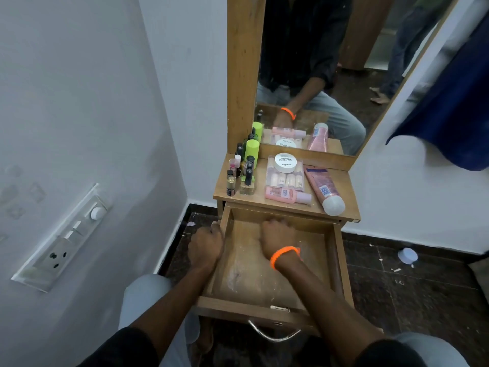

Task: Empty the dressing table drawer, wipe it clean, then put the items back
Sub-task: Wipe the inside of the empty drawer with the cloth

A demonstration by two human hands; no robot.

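Note:
The wooden drawer (246,271) is pulled out, and its dusty, white-streaked floor holds no items. My left hand (205,245) grips the drawer's left side wall near the back. My right hand (277,234), with an orange band at the wrist, rests knuckles-up at the back of the drawer; its fingers curl under, and anything beneath them is hidden. On the tabletop (344,186) stand several small nail polish bottles (239,173) and a green bottle (251,152). Beside them are a clear box (284,178) with a white jar (285,162) on it, a pink bottle (287,195) and a pink tube (322,190).
A mirror (330,62) rises behind the tabletop. A metal handle (272,335) hangs from the drawer front. The white wall with a switch board (66,234) is close on the left. A white lid (407,255) and scraps lie on the dark floor at right. Blue cloth (455,102) hangs at upper right.

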